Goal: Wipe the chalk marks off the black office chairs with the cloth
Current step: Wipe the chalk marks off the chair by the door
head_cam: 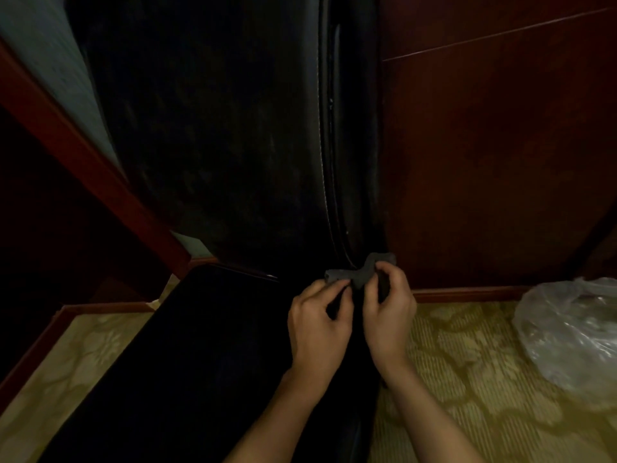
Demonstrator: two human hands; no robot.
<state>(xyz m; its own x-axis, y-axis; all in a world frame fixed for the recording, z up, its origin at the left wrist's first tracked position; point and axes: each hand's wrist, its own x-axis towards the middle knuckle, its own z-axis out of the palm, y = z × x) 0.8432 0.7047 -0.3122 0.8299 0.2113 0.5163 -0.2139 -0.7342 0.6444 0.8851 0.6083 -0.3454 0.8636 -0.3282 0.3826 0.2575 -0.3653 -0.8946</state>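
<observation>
A black office chair fills the middle of the head view: its tall leather backrest (227, 135) with faint pale smudges, and the dark seat (187, 355) below. A stitched seam runs down the backrest's right side. At the foot of that seam, a small dark grey cloth (362, 270) is held bunched between both hands. My left hand (320, 324) pinches its left end with curled fingers. Gripping the right end is my right hand (389, 315). The cloth sits just over the joint of seat and backrest.
A dark red wooden panel (494, 162) stands right of the chair, with a skirting board along the patterned yellow-green carpet (467, 379). A crumpled clear plastic bag (571, 332) lies on the carpet at right. A red wooden frame (83, 155) slants at left.
</observation>
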